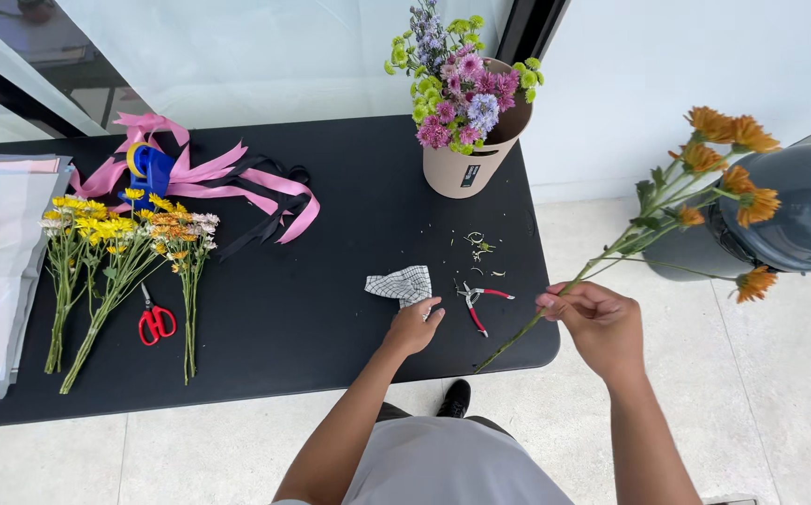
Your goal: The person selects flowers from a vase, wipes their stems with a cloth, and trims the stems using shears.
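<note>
Our right hand (600, 323) pinches a stem of orange flowers (667, 201) out past the black table (331, 281) edge — blooms well off to the right. Our left hand (415, 325) rests on the table, touching a checked cloth (401, 284), just beside red-handled pruners (477, 303).
</note>
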